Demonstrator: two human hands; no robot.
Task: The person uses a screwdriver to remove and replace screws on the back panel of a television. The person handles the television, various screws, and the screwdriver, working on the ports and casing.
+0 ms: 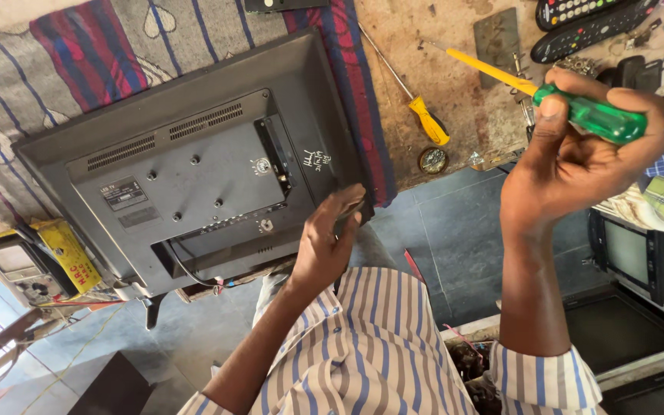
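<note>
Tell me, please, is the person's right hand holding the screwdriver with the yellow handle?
No, the right hand grips the green-handled screwdriver, while the yellow-handled screwdriver lies untouched on the workbench.

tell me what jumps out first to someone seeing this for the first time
The large black flat-panel television lying face down on a striped cloth fills the left and middle, with the left hand resting on its lower right corner. At the upper right, the right hand is raised, gripping a screwdriver with a translucent green handle and yellow shaft. A second, yellow-handled screwdriver lies on the worn brown bench beside the television.
</note>
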